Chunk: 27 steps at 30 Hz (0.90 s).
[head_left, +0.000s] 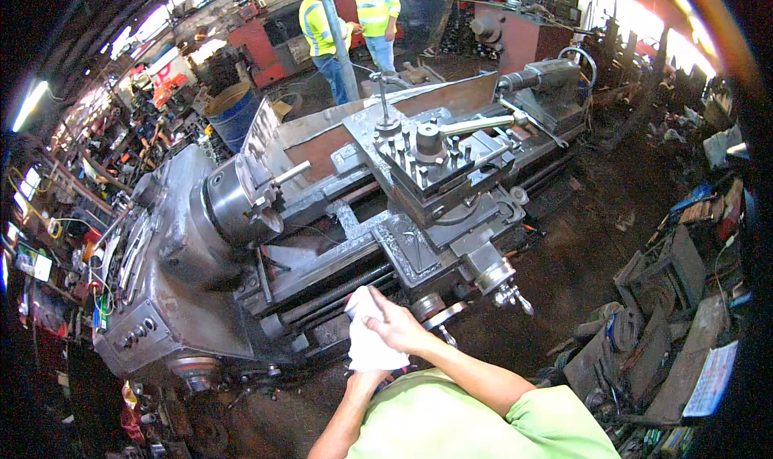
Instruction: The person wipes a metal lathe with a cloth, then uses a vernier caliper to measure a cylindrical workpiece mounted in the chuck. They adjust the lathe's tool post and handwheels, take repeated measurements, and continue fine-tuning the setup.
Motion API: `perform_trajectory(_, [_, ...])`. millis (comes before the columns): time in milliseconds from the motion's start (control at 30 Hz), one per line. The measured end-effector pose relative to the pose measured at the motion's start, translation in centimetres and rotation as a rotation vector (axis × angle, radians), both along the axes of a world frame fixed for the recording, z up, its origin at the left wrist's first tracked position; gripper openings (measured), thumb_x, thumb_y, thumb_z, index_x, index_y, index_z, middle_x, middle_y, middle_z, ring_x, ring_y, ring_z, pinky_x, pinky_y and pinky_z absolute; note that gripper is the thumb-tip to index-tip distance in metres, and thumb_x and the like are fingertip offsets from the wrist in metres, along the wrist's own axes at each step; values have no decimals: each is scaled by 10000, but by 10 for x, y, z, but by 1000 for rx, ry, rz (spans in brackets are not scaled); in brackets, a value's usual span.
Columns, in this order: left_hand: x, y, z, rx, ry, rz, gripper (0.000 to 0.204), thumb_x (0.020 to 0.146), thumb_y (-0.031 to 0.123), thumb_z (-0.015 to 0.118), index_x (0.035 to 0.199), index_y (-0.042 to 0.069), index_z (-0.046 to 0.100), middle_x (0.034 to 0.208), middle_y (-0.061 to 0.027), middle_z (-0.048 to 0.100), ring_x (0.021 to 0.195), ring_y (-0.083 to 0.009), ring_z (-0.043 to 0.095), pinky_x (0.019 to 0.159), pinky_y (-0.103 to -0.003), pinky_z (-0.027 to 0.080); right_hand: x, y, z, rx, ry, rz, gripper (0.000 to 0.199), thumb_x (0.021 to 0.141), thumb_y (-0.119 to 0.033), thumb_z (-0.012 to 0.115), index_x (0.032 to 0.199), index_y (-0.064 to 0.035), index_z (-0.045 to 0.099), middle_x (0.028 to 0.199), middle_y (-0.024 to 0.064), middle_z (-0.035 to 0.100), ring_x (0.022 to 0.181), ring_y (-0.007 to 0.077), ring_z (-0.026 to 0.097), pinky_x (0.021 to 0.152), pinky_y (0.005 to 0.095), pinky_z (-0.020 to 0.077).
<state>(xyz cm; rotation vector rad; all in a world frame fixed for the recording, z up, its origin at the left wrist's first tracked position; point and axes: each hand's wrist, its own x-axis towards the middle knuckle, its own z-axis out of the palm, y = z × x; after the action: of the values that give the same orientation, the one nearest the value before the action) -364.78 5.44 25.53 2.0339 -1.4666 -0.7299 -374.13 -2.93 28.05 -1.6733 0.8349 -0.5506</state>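
Just in front of my body, by the near side of a metal lathe (403,233), my two hands come together at a crumpled white cloth (366,342). My right hand (398,330) grips it from the right, its thumb and fingers closed on the fabric. From below comes my left hand (370,377); the cloth covers it almost up to the wrist, so its fingers are hidden. A small dark and reddish patch shows at the cloth's upper end, too small to make out. Beyond the hands are the lathe's bed and carriage, and no hand touches them.
The lathe's chuck (233,197) is at left and its tool post (431,141) beyond. A crank handle (511,294) juts toward the near right. Scrap metal (668,274) is piled at right. A blue drum (233,117) and two people in yellow vests (374,12) are at the back.
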Motion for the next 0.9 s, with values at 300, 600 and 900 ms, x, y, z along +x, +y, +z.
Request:
perform_trajectory(300, [36, 33, 95, -60, 546, -176, 355, 825, 140, 707, 1144, 2, 634, 1066, -92, 681, 966, -180, 633, 876, -344, 506, 9, -8, -4, 838, -825, 98, 536, 971, -397, 537, 1362, -33, 506, 1206, 76, 626, 1104, 166, 583, 984, 322, 454])
perform_trajectory(600, [119, 35, 63, -372, 755, 117, 359, 941, 191, 553, 1230, -15, 599, 1120, -94, 669, 1003, -152, 618, 877, -319, 485, 7, 9, 32, 488, -369, 196, 529, 896, -281, 705, 1311, 14, 564, 1053, 42, 675, 908, 108, 631, 824, 275, 511])
perform_trajectory(900, [52, 40, 35, -311, 1745, 178, 705, 882, 567, 527, 1443, 167, 378, 1371, -111, 514, 1227, -303, 534, 1017, -511, 435, 33, 16, 45, -763, 198, 435, 704, 931, -520, 547, 1406, -12, 440, 1524, 204, 330, 1334, 405, 413, 1020, 589, 378])
